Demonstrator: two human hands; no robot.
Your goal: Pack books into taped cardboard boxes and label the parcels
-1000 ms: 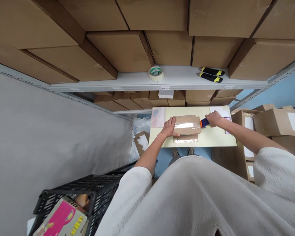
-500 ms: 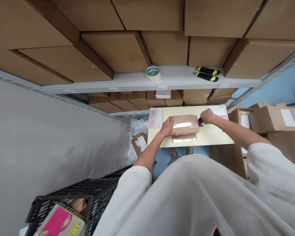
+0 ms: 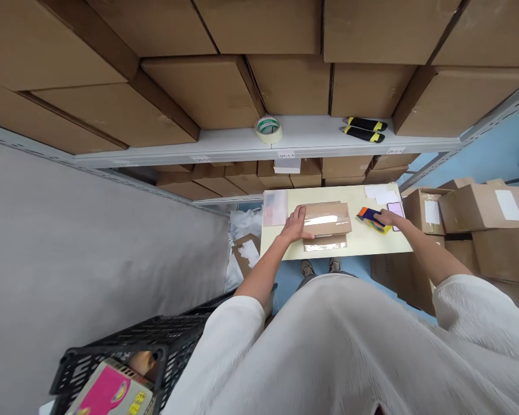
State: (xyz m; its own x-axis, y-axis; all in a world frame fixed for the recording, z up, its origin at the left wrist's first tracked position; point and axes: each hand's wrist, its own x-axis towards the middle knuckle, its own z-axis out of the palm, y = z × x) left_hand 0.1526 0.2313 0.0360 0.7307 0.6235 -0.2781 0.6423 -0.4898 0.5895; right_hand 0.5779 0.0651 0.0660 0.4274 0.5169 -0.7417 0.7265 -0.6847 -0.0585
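Observation:
A small cardboard box (image 3: 327,212) lies on the pale yellow tabletop (image 3: 277,245), with shiny clear tape across its top and a taped flap sticking out on the side toward me. My left hand (image 3: 294,225) grips its left end, thumb along the near side and fingers over the top. To the right of the box, my right hand (image 3: 388,218) is closed around the handle of a tape dispenser (image 3: 369,215), dark blue and orange with a yellow part below. A gap separates the dispenser from the box.
Beside my right hand lies a phone (image 3: 397,214), with white paper slips (image 3: 378,193) behind it. Above, the shelf (image 3: 313,129) holds a tape roll (image 3: 269,130), two black-yellow cutters (image 3: 364,134) and large boxes. Cartons (image 3: 480,204) stand right; a black crate (image 3: 173,340) stands lower left.
My right hand has moved right with the tape dispenser, away from the right end of the box. My left hand and the box have stayed in place.

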